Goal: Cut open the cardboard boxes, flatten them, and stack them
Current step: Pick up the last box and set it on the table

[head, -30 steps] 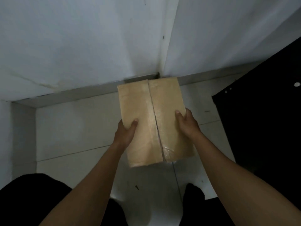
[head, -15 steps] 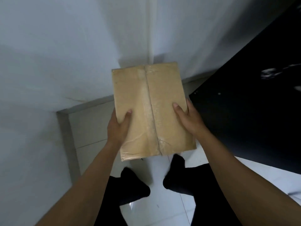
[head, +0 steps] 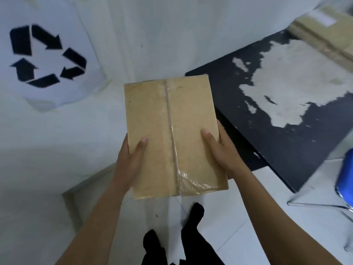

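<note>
I hold a brown cardboard box [head: 172, 131] in front of me, above the floor. Clear tape runs down the seam in the middle of its top face and wrinkles at the near end. My left hand [head: 129, 161] grips its left side with the thumb on top. My right hand [head: 221, 152] grips its right side the same way. The box is closed and level. More cardboard [head: 324, 35] lies at the far right on the black table [head: 282, 142].
A white sheet with a black recycling sign [head: 45, 56] hangs on the wall at the left. The black table with a worn, peeling top stands to the right. A blue chair [head: 345, 178] with metal legs is at the right edge. White tiled floor lies below.
The box has come up from the floor corner in both hands. My view has lifted and turned right, bringing the recycling sign, the table top and the chair into sight.
</note>
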